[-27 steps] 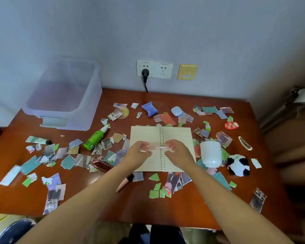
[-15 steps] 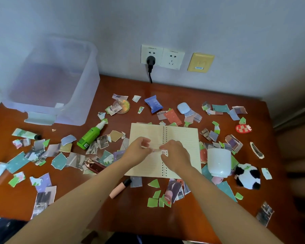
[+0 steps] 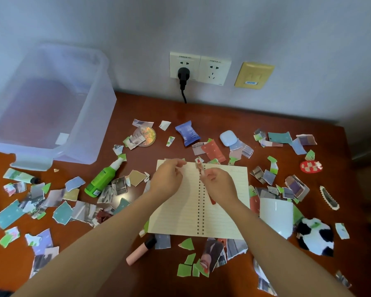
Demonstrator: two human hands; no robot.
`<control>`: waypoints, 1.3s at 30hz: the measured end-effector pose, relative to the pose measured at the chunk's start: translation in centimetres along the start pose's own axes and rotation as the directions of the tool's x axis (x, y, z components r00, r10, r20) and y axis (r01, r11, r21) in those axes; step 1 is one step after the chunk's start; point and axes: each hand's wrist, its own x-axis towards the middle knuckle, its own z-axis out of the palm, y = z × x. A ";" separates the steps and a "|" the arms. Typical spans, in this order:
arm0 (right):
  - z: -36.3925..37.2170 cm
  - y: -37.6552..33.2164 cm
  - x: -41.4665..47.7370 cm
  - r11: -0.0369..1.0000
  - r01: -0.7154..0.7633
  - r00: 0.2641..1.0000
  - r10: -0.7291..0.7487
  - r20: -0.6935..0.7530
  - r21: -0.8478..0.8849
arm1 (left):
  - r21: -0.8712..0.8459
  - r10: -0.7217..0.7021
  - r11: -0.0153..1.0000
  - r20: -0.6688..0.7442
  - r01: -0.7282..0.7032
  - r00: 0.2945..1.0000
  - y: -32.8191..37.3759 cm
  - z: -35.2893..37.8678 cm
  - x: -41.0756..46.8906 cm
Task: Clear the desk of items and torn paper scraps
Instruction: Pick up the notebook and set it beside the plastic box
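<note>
An open spiral notebook lies on the brown desk, with torn paper scraps scattered all around it. Over the top of the notebook's spine, my right hand pinches a small pinkish clip that points up and away. Just to its left hovers my left hand, fingers loosely curled and a little apart, holding nothing that I can see. A clear plastic bin stands at the back left of the desk.
A green spray bottle and a small tube lie to the left. A white cup and a panda plush are on the right. Also here are a pink marker, a blue packet, a pale case and a plugged-in wall socket.
Earlier both hands held the clip level between them over the notebook. My left hand has let go and moved left, and my right hand has turned the clip upright. The view has moved closer.
</note>
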 end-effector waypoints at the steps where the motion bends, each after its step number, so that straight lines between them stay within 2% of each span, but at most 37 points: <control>1: 0.0 -0.2 0.4 0.995 -0.031 0.999 0.030 0.014 0.092 | 0.075 0.043 0.996 0.010 -0.044 0.999 0.2 0.1 0.3; 4: 0.0 -0.5 1.4 0.952 -0.106 0.994 0.097 0.045 0.287 | 0.218 0.141 0.964 0.067 -0.153 0.988 0.8 0.3 1.3; 8: -0.2 -0.7 2.0 0.903 -0.173 0.985 0.163 0.058 0.393 | 0.303 0.212 0.928 0.047 -0.216 0.976 1.2 0.4 2.4; 14: -0.6 -1.0 2.2 0.869 -0.188 0.982 0.168 0.085 0.458 | 0.434 0.169 0.878 0.109 -0.200 0.979 1.9 0.4 3.8; 19: -0.8 -1.0 2.0 0.861 -0.199 0.980 0.168 0.109 0.469 | 0.457 0.069 0.879 0.163 -0.137 0.984 2.3 -0.4 4.7; 28: -1.1 -1.6 1.8 0.847 -0.242 0.970 0.191 0.153 0.474 | 0.477 -0.091 0.877 0.296 -0.065 0.951 2.0 -2.7 4.4; 32: -1.1 -2.3 1.6 0.852 -0.227 0.971 0.159 0.180 0.472 | 0.387 -0.069 0.919 0.341 -0.073 0.938 2.1 -3.5 3.8; 39: -0.3 -4.0 1.8 0.952 -0.105 0.990 0.073 0.119 0.289 | 0.391 0.043 0.912 0.214 -0.126 0.976 2.8 -3.7 2.3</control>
